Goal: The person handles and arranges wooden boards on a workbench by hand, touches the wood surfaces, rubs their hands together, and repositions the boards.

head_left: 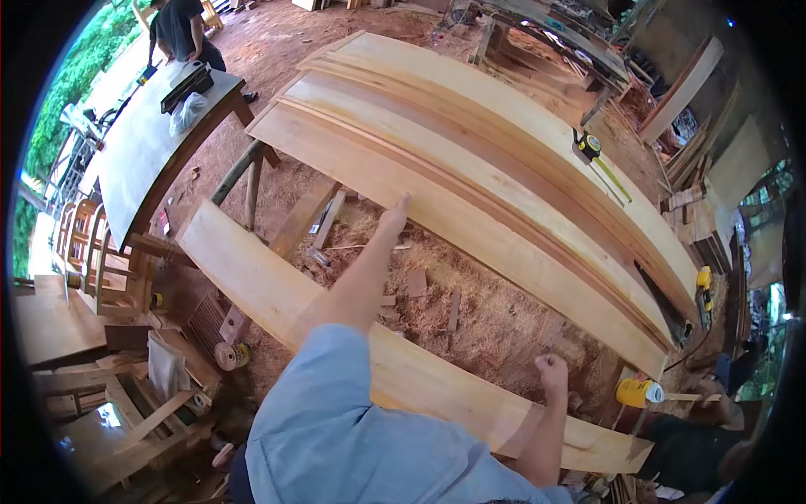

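My left hand (394,220) reaches forward to the near edge of a long pale wooden board (470,229). Its thumb or a finger lies on top of the board, and the other fingers look curled around the edge, partly hidden. Closed in a loose fist, my right hand (552,374) hangs over the gap between that board and a nearer plank (445,380); nothing sticks out of it. Beyond the held board, more long boards (437,143) lie side by side. A yellow and black tape measure (588,146) rests on the farthest one, its tape partly drawn out.
A yellow container (638,392) stands at the right, near a person (697,445). Another person (180,29) is beside a white-topped table (134,160). A yellow power tool (703,290) sits by the boards' right end. Shavings and offcuts cover the floor (470,319).
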The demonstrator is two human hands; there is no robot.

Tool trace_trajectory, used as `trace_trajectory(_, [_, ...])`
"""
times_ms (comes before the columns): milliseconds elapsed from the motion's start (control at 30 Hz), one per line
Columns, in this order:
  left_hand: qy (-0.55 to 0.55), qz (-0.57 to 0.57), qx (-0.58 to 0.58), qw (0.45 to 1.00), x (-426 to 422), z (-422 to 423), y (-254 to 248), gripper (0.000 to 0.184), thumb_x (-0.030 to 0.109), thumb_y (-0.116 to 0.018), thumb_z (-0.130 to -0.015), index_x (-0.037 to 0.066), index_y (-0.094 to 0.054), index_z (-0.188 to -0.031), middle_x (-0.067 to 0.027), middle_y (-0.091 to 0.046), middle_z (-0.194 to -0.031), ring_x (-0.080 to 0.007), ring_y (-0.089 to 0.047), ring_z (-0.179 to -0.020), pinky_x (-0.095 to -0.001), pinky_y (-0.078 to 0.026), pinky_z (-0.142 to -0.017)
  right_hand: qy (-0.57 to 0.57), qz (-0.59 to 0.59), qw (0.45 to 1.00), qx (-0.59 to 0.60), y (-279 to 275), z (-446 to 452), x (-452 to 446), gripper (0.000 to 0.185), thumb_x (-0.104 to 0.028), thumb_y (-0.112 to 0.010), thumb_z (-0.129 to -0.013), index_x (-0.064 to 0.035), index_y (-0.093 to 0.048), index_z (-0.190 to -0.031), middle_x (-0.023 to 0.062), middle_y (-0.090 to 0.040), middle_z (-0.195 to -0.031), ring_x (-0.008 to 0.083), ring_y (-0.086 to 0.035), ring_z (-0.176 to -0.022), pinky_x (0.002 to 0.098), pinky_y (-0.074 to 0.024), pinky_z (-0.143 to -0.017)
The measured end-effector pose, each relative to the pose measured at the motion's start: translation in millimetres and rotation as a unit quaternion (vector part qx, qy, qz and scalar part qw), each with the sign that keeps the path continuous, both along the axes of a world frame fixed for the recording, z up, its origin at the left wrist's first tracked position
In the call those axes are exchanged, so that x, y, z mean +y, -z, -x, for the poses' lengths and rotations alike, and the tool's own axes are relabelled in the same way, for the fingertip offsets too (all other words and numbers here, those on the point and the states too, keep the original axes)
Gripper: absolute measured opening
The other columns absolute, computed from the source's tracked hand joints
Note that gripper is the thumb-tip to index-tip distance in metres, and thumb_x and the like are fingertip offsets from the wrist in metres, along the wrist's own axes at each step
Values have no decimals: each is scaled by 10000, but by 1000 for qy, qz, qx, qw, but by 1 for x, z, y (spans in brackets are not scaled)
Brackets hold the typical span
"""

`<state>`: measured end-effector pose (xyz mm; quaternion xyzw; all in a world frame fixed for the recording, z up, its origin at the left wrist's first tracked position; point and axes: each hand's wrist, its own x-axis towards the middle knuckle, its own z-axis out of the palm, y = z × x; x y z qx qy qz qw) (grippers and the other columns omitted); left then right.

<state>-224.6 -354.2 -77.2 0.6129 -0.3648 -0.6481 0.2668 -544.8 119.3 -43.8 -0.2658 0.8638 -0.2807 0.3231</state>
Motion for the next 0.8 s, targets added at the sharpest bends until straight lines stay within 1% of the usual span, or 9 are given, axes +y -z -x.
trace_trajectory(67, [89,-11,-70,993,4,-33,-27,928,683,-622,-806,-88,-516,-1311,-241,-587,-1302,-364,-600,-1156,-444,-494,-958,-15,-29,995,99,-39,-32,16,218,-191,-679,-866,12,-640,-797,40,-587,-671,129,-518,-616,328,-450,-600])
trace_trajectory(133, [375,177,-261,872,12,-67,-63,839,626,-614,-829,-61,-540,-1304,-290,-605,-1247,-391,-599,-1159,-440,-482,-972,4,-23,991,135,-44,-44,44,272,-218,-670,-875,21,-610,-760,96,-591,-677,164,-543,-641,351,-463,-625])
trace_trajectory(233, [337,290,-363,819,51,-103,-85,618,579,-611,-843,-30,-661,-935,-214,-701,-848,-343,-692,-887,-450,-519,-808,52,0,985,166,-48,-54,55,344,-257,-628,-909,31,-563,-733,167,-591,-696,222,-564,-662,375,-472,-658])
trace_trajectory(367, [302,280,-370,833,146,-127,-146,580,553,-599,-867,-21,-679,-870,-245,-694,-884,-372,-677,-892,-471,-515,-816,74,76,969,224,-59,-77,36,322,-276,-544,-965,20,-597,-851,196,-629,-810,307,-606,-747,388,-480,-733])
trace_trajectory(467, [326,460,-398,723,187,-141,-124,535,506,-592,-893,7,-696,-729,-234,-688,-810,-362,-676,-854,-474,-514,-812,37,48,972,225,-72,-91,19,298,-277,-529,-969,-7,-650,-1001,219,-664,-982,365,-632,-920,412,-481,-823])
trace_trajectory(567, [267,341,-409,803,197,-138,-144,465,433,-534,-925,7,-712,-876,-210,-702,-867,-381,-652,-957,-475,-475,-907,-16,59,951,302,-65,-95,32,344,-324,-523,-956,-25,-692,-979,226,-672,-866,410,-643,-825,457,-498,-801])
trace_trajectory(633, [270,325,-391,818,202,-133,-152,449,419,-541,-925,5,-707,-875,-216,-700,-864,-368,-655,-912,-465,-483,-863,-72,120,960,243,-89,-113,41,319,-315,-549,-930,-48,-713,-991,195,-689,-951,391,-627,-914,472,-469,-880])
trace_trajectory(700, [254,378,-342,822,214,-127,-144,429,405,-565,-930,4,-711,-880,-208,-704,-852,-353,-661,-845,-461,-491,-793,-64,160,898,405,-60,-119,68,256,-232,-625,-881,-72,-703,-1066,159,-621,-1209,372,-509,-1160,516,-351,-1010])
trace_trajectory(800, [244,406,-248,845,221,-115,-134,400,384,-603,-937,4,-718,-887,-196,-710,-833,-330,-669,-746,-457,-502,-689,-74,163,889,421,-60,-120,94,518,-315,-628,-889,-16,-553,-1305,249,-506,-1333,447,-449,-1235,562,-300,-1091])
